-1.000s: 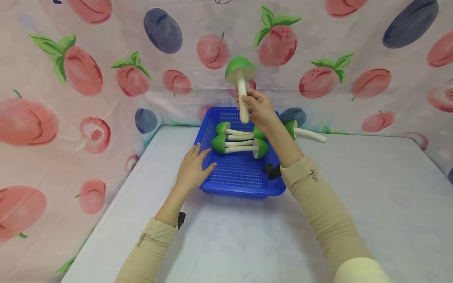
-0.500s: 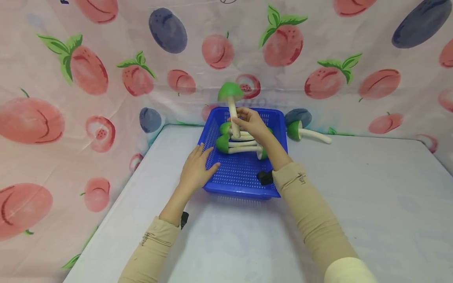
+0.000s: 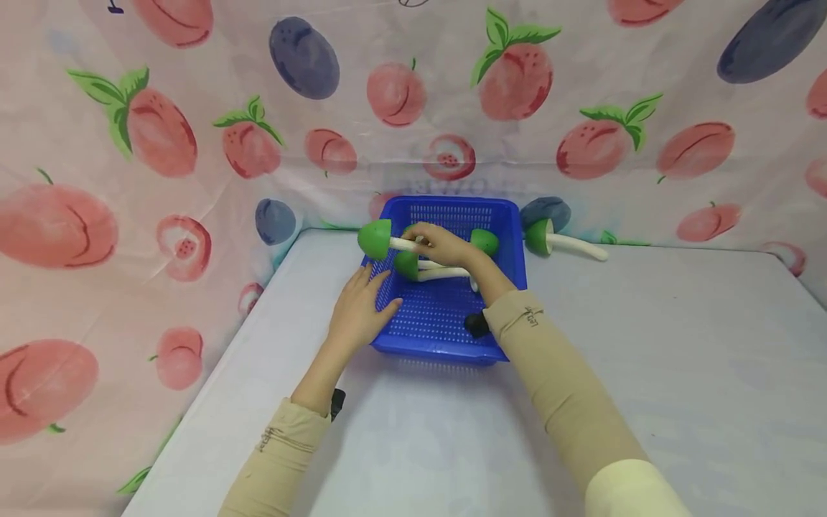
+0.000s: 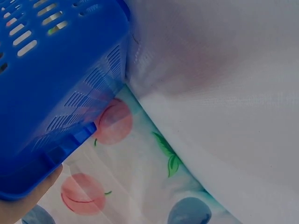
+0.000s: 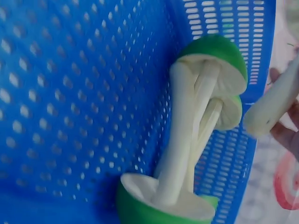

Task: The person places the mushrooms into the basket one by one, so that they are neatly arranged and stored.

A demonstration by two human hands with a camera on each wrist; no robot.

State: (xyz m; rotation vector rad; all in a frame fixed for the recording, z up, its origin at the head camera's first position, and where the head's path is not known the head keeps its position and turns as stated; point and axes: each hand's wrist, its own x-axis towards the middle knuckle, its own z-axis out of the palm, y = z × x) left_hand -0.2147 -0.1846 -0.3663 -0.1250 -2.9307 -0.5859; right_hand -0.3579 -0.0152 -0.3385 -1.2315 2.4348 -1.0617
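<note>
My right hand [image 3: 442, 245] pinches the white stem of a green-capped toy mushroom [image 3: 375, 240]. It holds the mushroom sideways over the back of a blue plastic basket [image 3: 446, 350], the cap pointing left past the rim. In the right wrist view, fingers [image 5: 286, 136] curl round the lower end of the held stem [image 5: 273, 100]. Several like mushrooms [image 5: 180, 133] lie in the basket, stems side by side and caps at either end. My left hand [image 3: 357, 309] rests on the basket's left rim with its fingers spread; in the left wrist view a fingertip shows below the rim.
One more green mushroom [image 3: 568, 244] lies on the white table [image 3: 646, 345], right of the basket. A fruit-printed cloth [image 3: 504, 158] hangs behind and along the left side. Black wrist cameras sit on both wrists, the right one [image 3: 477, 324] over the basket's front right part.
The right hand has come down and left with the mushroom, which has tipped from upright to nearly level. The left hand stays on the rim.
</note>
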